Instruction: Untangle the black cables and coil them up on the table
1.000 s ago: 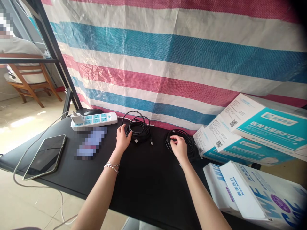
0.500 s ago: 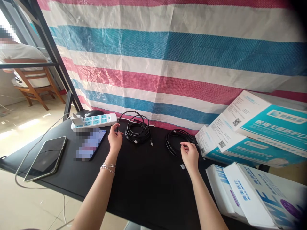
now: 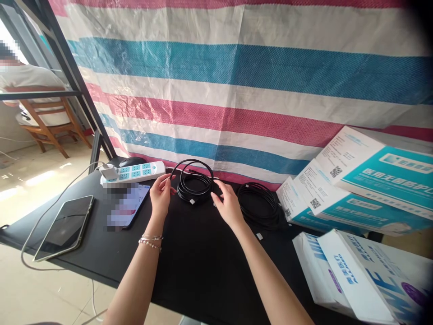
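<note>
My left hand (image 3: 161,189) is closed around one end of a black cable (image 3: 195,184), left of its coil on the black table. A raised loop of this cable arches from my fingers over the rest of the coil, which carries a small white tag. At the coil's right edge is my right hand (image 3: 227,201), thumb and forefinger apart; whether it touches the cable I cannot tell. Just right of that hand lies a second black cable coil (image 3: 259,205), with a small pale tag (image 3: 259,236) near it.
A white power strip (image 3: 138,173) with a plugged-in charger, a phone (image 3: 133,207) and a tablet (image 3: 66,228) lie on the left. Stacked boxes (image 3: 358,180) and more boxes (image 3: 358,271) stand right. A striped sheet (image 3: 216,90) hangs behind. A person sits on a chair (image 3: 54,115) far left.
My right hand has moved left from the second coil to the right edge of the first, its fingers opening. My left hand stays on the cable end, shifted slightly.
</note>
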{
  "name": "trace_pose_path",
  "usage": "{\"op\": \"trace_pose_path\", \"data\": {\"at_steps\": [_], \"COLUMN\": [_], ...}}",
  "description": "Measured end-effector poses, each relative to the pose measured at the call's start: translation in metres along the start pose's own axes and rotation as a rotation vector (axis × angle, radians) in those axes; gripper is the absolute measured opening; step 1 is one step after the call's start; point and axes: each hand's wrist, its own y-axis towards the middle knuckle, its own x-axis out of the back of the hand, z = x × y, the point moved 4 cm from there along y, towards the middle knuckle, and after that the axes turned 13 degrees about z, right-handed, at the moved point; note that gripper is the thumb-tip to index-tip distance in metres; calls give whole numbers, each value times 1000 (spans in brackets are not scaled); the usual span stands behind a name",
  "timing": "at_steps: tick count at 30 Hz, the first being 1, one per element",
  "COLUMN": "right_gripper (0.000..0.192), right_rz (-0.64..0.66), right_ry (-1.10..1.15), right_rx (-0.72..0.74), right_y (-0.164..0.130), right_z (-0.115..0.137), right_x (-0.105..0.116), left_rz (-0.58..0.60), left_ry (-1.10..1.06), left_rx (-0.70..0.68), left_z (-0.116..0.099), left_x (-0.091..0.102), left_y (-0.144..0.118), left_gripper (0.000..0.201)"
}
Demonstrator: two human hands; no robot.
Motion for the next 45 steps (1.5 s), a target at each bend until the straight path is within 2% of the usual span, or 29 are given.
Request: {"op": "trace_pose_path", "data": {"at_steps": [5, 9, 14, 22, 25, 31, 33, 37, 40, 43, 45], "right_gripper": [38, 21, 21, 13, 10, 21, 21, 12, 25, 43, 38], "right_rz": [-2, -42, -72, -119, -105, -39, -30, -31, -36, -48, -51], "right_ry": [130, 454, 654, 969, 1073, 1214, 1215, 1100, 902, 640, 465], "right_rx": [-196, -394, -520, -689, -719, -726, -713, -686, -678, -622, -543], "right_y": [30, 45, 52, 48, 45, 37, 35, 32, 28, 25, 24], "right_z": [-1, -15, -31, -38, -33, -22, -20, -23, -30, -36, -36], "right_x": [-24, -36, -45, -46, -47, -54, -56, -59, -57, -50, -43], "left_rz": [25, 155, 261, 189, 150, 175, 202, 314, 381, 454, 471], "left_ry": [-63, -85, -117, -154, -91, 88, 215, 574, 797, 883, 902], "left_rx": [-6, 23, 62, 50, 97, 197, 199, 38, 2, 22, 6], "left_z": [-2, -5, -5, 12, 21, 34, 34, 28, 29, 36, 39], "left_x": [-3, -8, -12, -7, -7, -11, -12, -20, -24, -26, -26], "left_y": [0, 0, 0, 3, 5, 6, 4, -2, -8, -11, -11], "left_gripper": [28, 37, 52, 55, 55, 46, 43, 37, 33, 33, 31]}}
